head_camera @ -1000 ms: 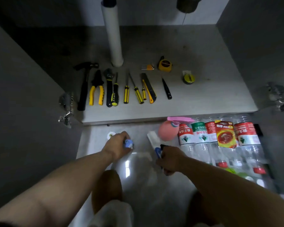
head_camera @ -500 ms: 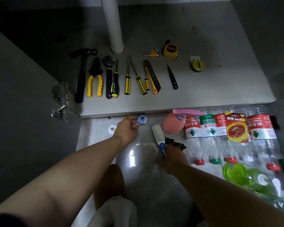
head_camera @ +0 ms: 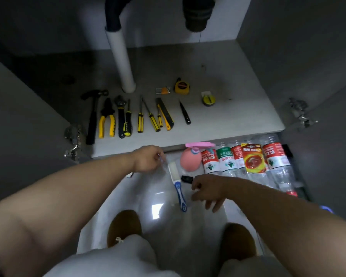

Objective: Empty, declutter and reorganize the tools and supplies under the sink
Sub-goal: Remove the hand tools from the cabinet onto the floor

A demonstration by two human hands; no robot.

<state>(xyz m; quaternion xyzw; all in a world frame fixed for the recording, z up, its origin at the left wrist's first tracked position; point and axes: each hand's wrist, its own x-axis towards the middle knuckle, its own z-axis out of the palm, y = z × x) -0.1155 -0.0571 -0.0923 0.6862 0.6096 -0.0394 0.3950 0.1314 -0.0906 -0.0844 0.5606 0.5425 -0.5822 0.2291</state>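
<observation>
My left hand hovers at the front lip of the cabinet floor, fingers curled round a small blue thing that barely shows. My right hand pinches a small black object between thumb and forefinger, with its other fingers spread downward. A brush with a white head and blue handle lies on the floor tile between my hands. Inside the cabinet lie a hammer, pliers, a wrench, screwdrivers, a utility knife, hex keys, a tape measure and a tape roll.
A white drain pipe stands in the cabinet behind the tools. Several plastic bottles, a pink sponge-like item and a red sachet lie on the floor at the right. Door hinges jut out at the left. My knees are below.
The view has tilted up. My left hand moved right along the cabinet edge. My right hand came off the brush handle and shifted right with the black object.
</observation>
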